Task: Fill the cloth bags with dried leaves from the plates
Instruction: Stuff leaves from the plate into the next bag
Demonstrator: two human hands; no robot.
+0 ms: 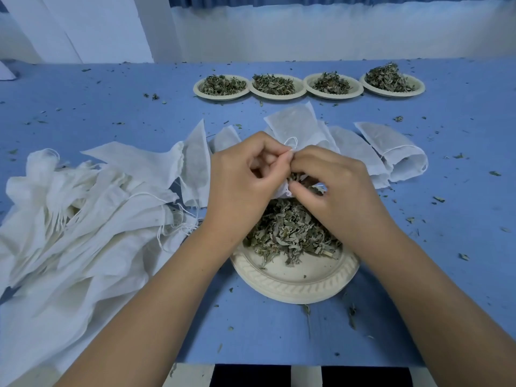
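white cloth bag, leaf-heaped near plate

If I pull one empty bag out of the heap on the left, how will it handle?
Probably floppy: the cloth bags lie creased and draped over one another. Likely very light, since the fabric looks thin. Their loose drawstrings cross neighbouring bags, so pulling one may drag others along.

A blue table fills most of the view. Beyond its far edge rises a white wall, with the hem of a blue curtain hanging along the top. Behind the far left corner stand tall white panels, leaning at a tilt. A small white object is cut off at the left edge. Below the near edge runs a black-and-white striped band.
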